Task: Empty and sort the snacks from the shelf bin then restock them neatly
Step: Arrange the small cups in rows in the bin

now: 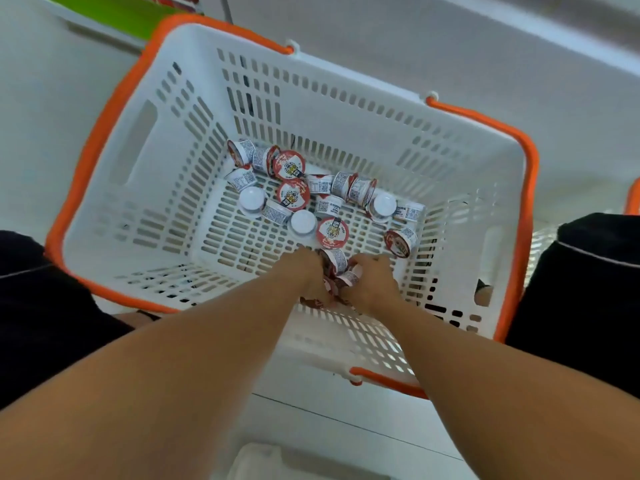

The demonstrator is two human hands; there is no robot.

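Both bare forearms fill the bottom of my view, reaching forward and down into a white slotted basket [460, 157] with orange handles [519, 174]. My left hand [308, 271] and right hand [372, 284] meet close together near the basket's near wall, cupped toward each other around a small clutch of snack cups [341, 268]. The fingers of both hands are curled in around those cups; how many they hold I cannot tell, since the hands cover most of them, but at least two or three red-and-white ones show between the palms.

Farther in, on the basket's floor, lies a loose scatter of the same small cups [294, 194]. Some sit lid up, showing a round red lid with a cartoon face, some lie on their sides with printed labels showing, and a few are upside down with plain white bottoms. They spread in a band from the far left of the floor across to the right wall, where one tipped cup [398, 242] lies by itself, just beside the wall.

Dark shorts over the knees [588, 278] frame the basket on both sides. The basket stands on a pale tiled floor [346, 420], and a white shelf edge [450, 46] runs behind it.
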